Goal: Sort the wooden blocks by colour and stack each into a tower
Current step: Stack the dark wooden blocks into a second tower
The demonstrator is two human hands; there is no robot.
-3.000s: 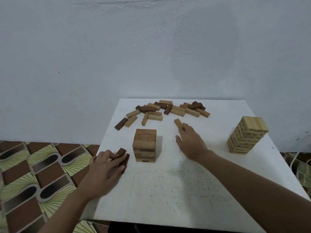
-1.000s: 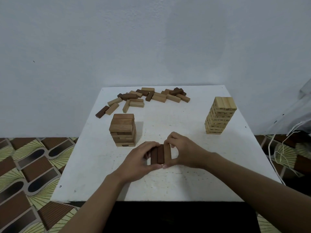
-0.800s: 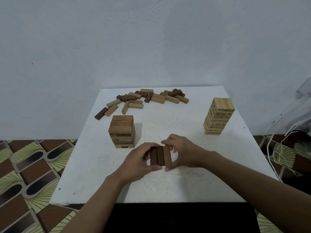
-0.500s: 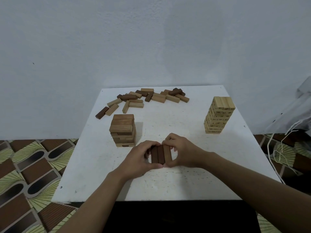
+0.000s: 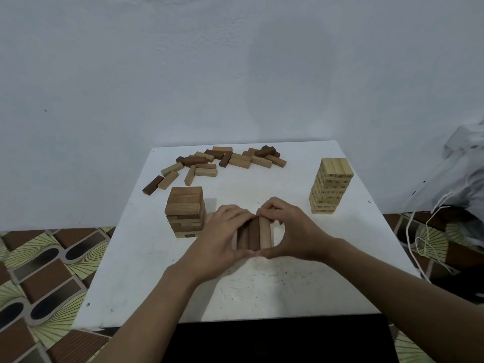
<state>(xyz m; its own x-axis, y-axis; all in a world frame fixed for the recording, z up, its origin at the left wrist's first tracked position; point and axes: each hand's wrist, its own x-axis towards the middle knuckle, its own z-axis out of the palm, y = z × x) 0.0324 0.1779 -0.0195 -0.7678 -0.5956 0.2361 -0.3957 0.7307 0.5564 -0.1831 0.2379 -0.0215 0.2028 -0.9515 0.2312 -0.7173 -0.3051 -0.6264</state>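
White worktop [image 5: 262, 292], scatter of loose blocks [image 5: 225, 161] along its far edge, pale tower [image 5: 330, 187] at right, brown tower [image 5: 185, 212] at left, left hand [image 5: 220, 239] and right hand [image 5: 296, 231] meeting mid-worktop, both gripping a row of three blocks [image 5: 254, 234] lying side by side between them.

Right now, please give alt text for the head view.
The left hand and right hand grip a row of three blocks on a white table. A short brown tower stands left, a tall pale tower right, loose blocks behind.
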